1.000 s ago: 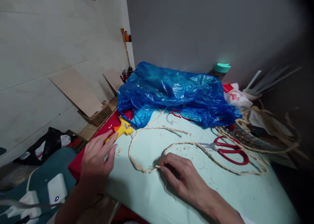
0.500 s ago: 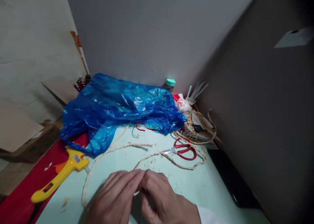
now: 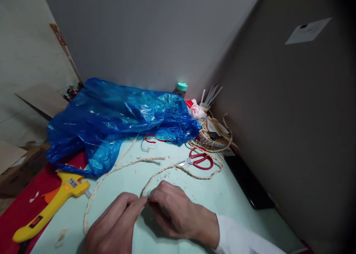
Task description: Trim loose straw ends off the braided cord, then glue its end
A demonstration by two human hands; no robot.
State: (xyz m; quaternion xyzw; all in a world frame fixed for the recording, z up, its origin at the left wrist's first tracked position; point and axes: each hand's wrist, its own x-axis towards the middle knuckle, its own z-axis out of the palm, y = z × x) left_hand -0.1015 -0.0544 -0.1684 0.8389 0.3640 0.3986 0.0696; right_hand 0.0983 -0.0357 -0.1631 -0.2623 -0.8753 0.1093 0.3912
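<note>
A pale braided cord [image 3: 155, 173] runs across the light green tabletop and down to my fingertips. My left hand [image 3: 115, 224] is closed, thumb and forefinger pinched where the cord comes in. Close beside it, my right hand [image 3: 178, 211] is curled with its fingertips pinched at the same spot; the piece of cord between the hands is mostly hidden by the fingers. Farther up, the cord passes the blades of red-handled scissors [image 3: 196, 160] and loops round to their right. Another length of braided cord [image 3: 96, 193] lies left of my hands.
A yellow glue gun [image 3: 52, 205] lies at the left on red cloth [image 3: 20, 215]. Behind are a crumpled blue plastic bag [image 3: 122, 113], a jar with a turquoise lid [image 3: 181, 87] and a coil of fibre strands [image 3: 214, 144]. A black flat object [image 3: 249, 181] lies at the right.
My view has shifted, so the table things sit farther left and slightly higher. My hands have come slightly apart, showing more cord above the left fingertips and more of the right sleeve.
</note>
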